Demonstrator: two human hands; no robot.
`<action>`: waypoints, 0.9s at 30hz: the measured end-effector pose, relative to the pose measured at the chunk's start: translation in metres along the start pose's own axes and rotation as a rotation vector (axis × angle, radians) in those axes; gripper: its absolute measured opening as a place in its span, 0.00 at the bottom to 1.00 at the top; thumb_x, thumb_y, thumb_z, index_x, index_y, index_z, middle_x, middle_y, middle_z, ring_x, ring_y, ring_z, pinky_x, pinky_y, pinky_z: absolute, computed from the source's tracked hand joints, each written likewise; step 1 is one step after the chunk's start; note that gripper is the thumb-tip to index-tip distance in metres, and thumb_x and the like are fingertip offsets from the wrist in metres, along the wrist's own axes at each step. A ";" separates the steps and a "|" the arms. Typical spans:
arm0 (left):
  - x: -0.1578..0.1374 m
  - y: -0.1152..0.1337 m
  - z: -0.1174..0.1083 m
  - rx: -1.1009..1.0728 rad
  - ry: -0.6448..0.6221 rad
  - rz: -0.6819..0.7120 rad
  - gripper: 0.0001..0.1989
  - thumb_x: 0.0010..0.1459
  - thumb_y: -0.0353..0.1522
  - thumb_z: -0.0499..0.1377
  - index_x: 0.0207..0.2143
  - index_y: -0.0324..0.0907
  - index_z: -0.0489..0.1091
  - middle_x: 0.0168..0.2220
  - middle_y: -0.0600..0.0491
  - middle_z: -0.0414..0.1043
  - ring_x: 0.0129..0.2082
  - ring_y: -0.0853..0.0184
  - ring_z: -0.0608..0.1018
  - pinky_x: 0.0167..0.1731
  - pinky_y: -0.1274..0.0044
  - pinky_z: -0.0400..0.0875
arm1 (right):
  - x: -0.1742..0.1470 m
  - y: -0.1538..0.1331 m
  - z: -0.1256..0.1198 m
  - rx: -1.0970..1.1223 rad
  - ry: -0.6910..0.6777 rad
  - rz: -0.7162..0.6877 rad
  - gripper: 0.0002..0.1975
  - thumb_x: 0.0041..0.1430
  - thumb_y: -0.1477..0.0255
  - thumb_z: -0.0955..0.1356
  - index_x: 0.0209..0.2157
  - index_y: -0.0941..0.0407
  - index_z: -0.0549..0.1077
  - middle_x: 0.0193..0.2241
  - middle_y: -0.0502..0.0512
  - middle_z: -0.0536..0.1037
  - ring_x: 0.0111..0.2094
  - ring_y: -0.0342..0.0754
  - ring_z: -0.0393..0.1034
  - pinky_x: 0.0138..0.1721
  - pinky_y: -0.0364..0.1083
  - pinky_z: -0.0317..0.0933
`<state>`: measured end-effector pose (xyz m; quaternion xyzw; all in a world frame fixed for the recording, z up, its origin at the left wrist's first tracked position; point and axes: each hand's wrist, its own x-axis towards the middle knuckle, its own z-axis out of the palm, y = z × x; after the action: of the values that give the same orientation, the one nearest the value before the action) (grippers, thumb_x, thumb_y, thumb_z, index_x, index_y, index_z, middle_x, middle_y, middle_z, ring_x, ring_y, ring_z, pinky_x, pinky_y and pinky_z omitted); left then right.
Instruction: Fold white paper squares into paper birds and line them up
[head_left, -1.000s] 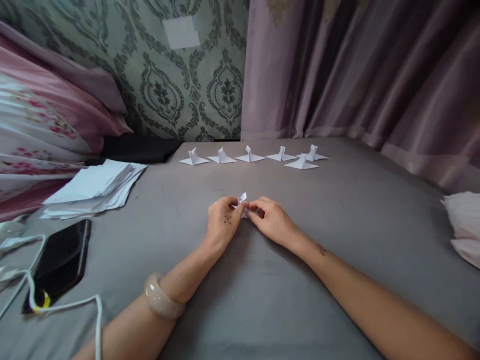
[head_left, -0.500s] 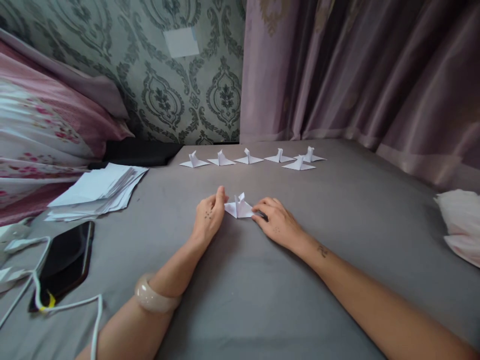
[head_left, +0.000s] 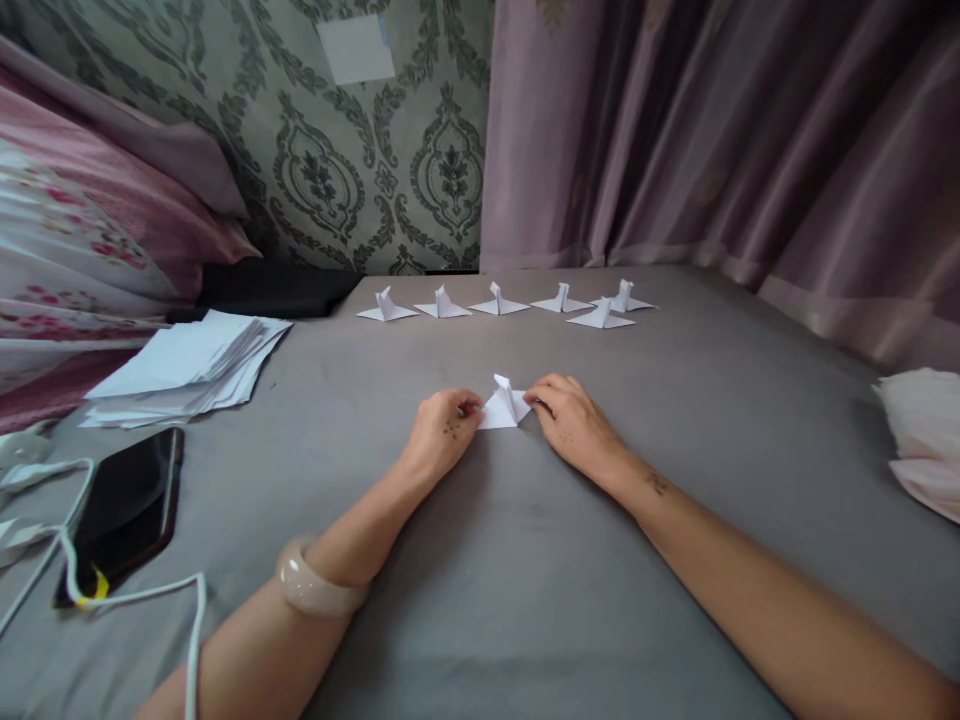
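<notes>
A white folded paper crane (head_left: 505,405) is between my hands, low over the grey cloth surface (head_left: 495,560). My left hand (head_left: 444,428) pinches its left wing tip between thumb and fingers. On the other side, my right hand (head_left: 574,420) is closed on the right wing tip. The crane's wings spread sideways and its folded middle points up. Farther back, several similar paper cranes (head_left: 499,302) stand in a loose row, one of them (head_left: 601,316) a little nearer than the rest.
To the left lies a stack of white paper (head_left: 187,365), with a black folded item (head_left: 281,288) behind it. Nearer are a dark phone (head_left: 131,505) and a white cable (head_left: 142,590) running by my left forearm. A pale bundle (head_left: 922,430) sits at the right edge.
My left hand has shifted right, and its raised thumb has come down onto the wing. The crane and my right hand have moved slightly right. The view has tilted down a little.
</notes>
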<state>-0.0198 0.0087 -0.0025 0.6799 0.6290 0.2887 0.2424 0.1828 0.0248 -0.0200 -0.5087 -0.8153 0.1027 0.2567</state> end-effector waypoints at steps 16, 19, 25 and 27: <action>0.000 -0.005 -0.004 -0.157 0.021 -0.054 0.21 0.49 0.26 0.57 0.48 0.38 0.71 0.37 0.51 0.75 0.29 0.70 0.72 0.31 0.78 0.66 | -0.003 -0.017 0.005 0.155 -0.013 -0.002 0.08 0.61 0.70 0.66 0.28 0.55 0.72 0.32 0.53 0.73 0.37 0.47 0.67 0.41 0.46 0.59; 0.002 -0.006 -0.008 -0.237 0.088 -0.011 0.22 0.47 0.23 0.54 0.47 0.39 0.72 0.42 0.50 0.74 0.34 0.70 0.73 0.33 0.79 0.66 | -0.002 -0.017 0.003 0.166 -0.059 -0.037 0.06 0.61 0.72 0.66 0.32 0.55 0.74 0.34 0.53 0.74 0.39 0.47 0.66 0.43 0.46 0.59; 0.002 0.002 -0.012 -0.459 0.031 -0.242 0.14 0.52 0.39 0.61 0.32 0.37 0.76 0.28 0.52 0.75 0.29 0.70 0.71 0.28 0.80 0.61 | -0.003 -0.018 0.003 0.141 -0.110 -0.046 0.06 0.62 0.72 0.66 0.36 0.55 0.76 0.37 0.54 0.75 0.41 0.49 0.67 0.45 0.48 0.59; 0.002 0.002 -0.009 -0.507 0.005 -0.270 0.16 0.50 0.43 0.64 0.31 0.37 0.76 0.26 0.54 0.74 0.25 0.72 0.69 0.25 0.81 0.58 | -0.004 -0.017 0.004 0.136 -0.107 -0.053 0.06 0.62 0.72 0.66 0.37 0.54 0.76 0.37 0.54 0.74 0.41 0.50 0.67 0.45 0.48 0.59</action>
<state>-0.0247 0.0105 0.0057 0.5069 0.6223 0.4036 0.4392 0.1683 0.0139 -0.0172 -0.4623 -0.8322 0.1777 0.2494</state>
